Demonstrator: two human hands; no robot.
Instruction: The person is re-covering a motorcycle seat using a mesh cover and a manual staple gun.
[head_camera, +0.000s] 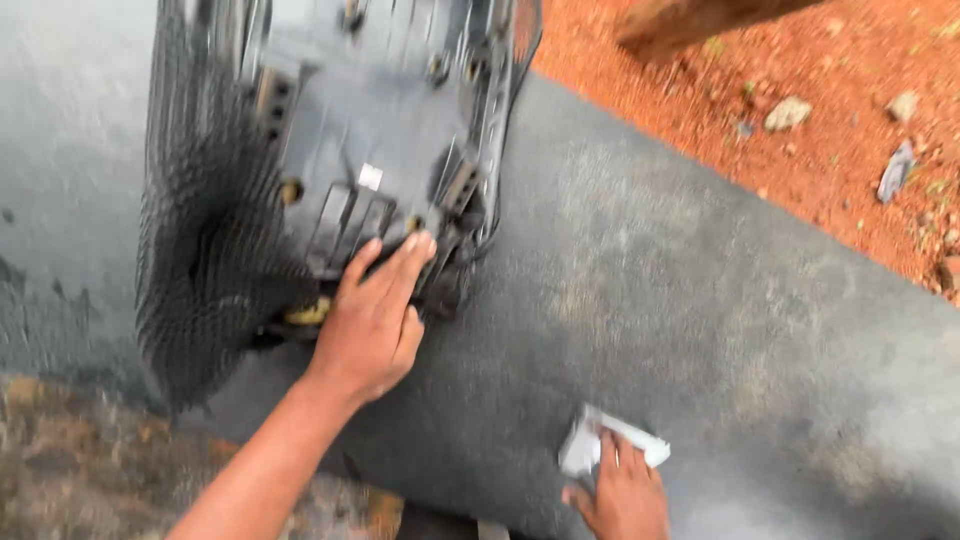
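Small white square label (370, 176) on the grey plastic seat base (380, 110), just above the left hand (372, 325), crumpled white packet (600, 445) under the right hand (625, 495)

Outdoor daylight scene: grey concrete slab (700, 300) bordered by red-brown gravelly soil (800, 150) strewn with small pale stones (787, 114).

One grey plastic seat base (370, 120) under the left hand (372, 325), one white folded paper (590, 445) under the right hand (625, 495), two stones (787, 113) beyond.
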